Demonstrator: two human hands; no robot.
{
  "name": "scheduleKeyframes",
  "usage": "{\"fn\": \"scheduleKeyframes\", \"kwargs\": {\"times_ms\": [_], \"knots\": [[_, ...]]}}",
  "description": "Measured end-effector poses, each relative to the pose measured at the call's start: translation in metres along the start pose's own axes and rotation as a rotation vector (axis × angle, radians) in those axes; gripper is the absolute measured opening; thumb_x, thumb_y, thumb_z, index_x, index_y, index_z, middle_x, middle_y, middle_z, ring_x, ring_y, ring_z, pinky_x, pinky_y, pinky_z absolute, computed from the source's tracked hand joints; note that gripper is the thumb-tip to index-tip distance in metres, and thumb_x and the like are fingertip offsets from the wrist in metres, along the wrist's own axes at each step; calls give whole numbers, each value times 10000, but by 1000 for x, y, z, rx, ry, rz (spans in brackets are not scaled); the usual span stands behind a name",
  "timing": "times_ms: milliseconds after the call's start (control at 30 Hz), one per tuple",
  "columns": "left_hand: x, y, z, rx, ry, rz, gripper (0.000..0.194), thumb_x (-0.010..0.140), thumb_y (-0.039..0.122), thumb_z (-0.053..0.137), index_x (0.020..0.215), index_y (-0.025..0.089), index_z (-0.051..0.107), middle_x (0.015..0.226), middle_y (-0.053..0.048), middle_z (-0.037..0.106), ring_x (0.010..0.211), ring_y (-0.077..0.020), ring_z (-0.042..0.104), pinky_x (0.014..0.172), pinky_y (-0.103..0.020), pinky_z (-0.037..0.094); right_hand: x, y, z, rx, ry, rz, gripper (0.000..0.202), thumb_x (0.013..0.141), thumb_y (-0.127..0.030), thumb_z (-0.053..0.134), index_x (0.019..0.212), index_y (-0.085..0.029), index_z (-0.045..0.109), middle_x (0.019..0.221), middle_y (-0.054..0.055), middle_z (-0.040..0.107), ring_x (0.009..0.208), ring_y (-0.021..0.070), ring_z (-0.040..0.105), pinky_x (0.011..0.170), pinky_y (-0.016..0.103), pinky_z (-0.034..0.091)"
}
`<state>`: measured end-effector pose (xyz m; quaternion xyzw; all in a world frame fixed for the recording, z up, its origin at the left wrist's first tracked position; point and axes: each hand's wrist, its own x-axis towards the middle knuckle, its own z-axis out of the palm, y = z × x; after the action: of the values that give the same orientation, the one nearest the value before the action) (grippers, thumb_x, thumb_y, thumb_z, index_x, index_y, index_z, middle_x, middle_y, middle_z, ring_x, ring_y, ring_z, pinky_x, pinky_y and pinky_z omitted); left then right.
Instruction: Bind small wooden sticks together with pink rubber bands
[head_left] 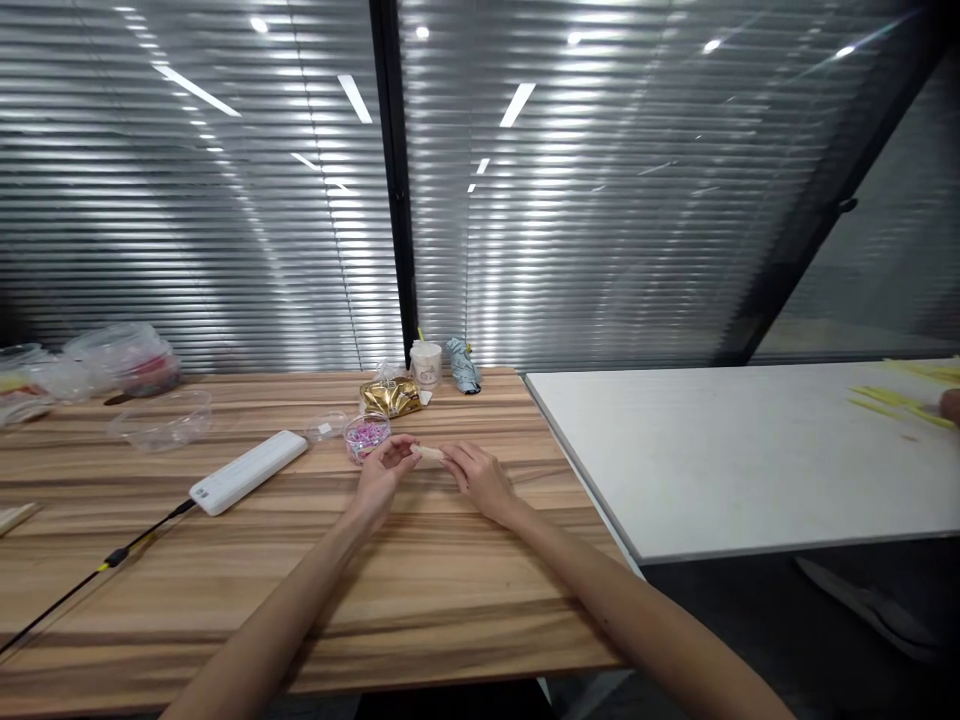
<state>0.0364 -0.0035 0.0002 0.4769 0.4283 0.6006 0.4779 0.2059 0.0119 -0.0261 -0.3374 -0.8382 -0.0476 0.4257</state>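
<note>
Between my two hands is a short, pale beige strip (428, 453), held just above the wooden table. My left hand (384, 473) pinches its left end between thumb and fingers. The fingers of my right hand (478, 480) close on its right end. What the strip is made of is too small to tell. Just behind my left hand stands a clear round tub (367, 438) of small pink and purple pieces. Its hand-side edge is partly covered by my fingers. A clear lid (326, 427) with a white label lies left of the tub.
A white power bank (249, 472) with a black cable (152, 531) lies left. Behind are a gold wrapper (391, 397), a paper cup (426, 364) and a crumpled blue-grey packet (464, 366). Clear containers (161, 420) stand far left. Another person's hand (950, 405) is near yellow strips (900, 403) on the white table (720, 460).
</note>
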Motion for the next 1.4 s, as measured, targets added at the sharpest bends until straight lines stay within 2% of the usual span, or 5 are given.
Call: {"fn": "scheduleKeyframes", "kwargs": {"times_ms": [233, 400, 733, 933, 1400], "knots": [[-1, -2, -1, 28, -44, -25, 362, 552, 248, 738, 880, 165, 609, 963, -45, 618, 911, -162, 542, 844, -271, 397, -1, 0, 0, -29, 91, -20, 200, 883, -197, 410, 967, -163, 588, 824, 64, 618, 763, 155, 573, 661, 260, 464], [-1, -5, -1, 94, -49, -53, 405, 537, 282, 752, 900, 165, 616, 793, -18, 617, 810, -160, 552, 775, -271, 417, -2, 0, 2, -33, 110, -21, 207, 883, -195, 413, 972, -162, 597, 840, 62, 625, 772, 150, 577, 669, 254, 463], [-1, -6, 0, 106, -35, -63, 388, 476, 325, 771, 782, 141, 619, 758, -26, 645, 753, -165, 576, 744, -286, 438, -1, 1, 1, -20, 93, -4, 199, 876, -193, 430, 996, -173, 587, 920, 62, 620, 827, 146, 574, 699, 247, 458], [-1, -6, 0, 109, -3, -46, 377, 588, 408, 693, 836, 128, 641, 793, -60, 659, 756, -172, 597, 761, -308, 452, 0, -2, -1, -47, 89, 3, 200, 880, -191, 423, 997, -184, 585, 902, 57, 622, 801, 144, 579, 674, 240, 450], [4, -8, -4, 264, 51, 55, 293, 603, 391, 676, 728, 128, 638, 630, -21, 632, 597, -137, 574, 627, -260, 457, -1, -1, 0, 20, 64, 21, 205, 886, -217, 409, 1006, -181, 571, 922, 65, 626, 810, 152, 579, 689, 255, 453]]}}
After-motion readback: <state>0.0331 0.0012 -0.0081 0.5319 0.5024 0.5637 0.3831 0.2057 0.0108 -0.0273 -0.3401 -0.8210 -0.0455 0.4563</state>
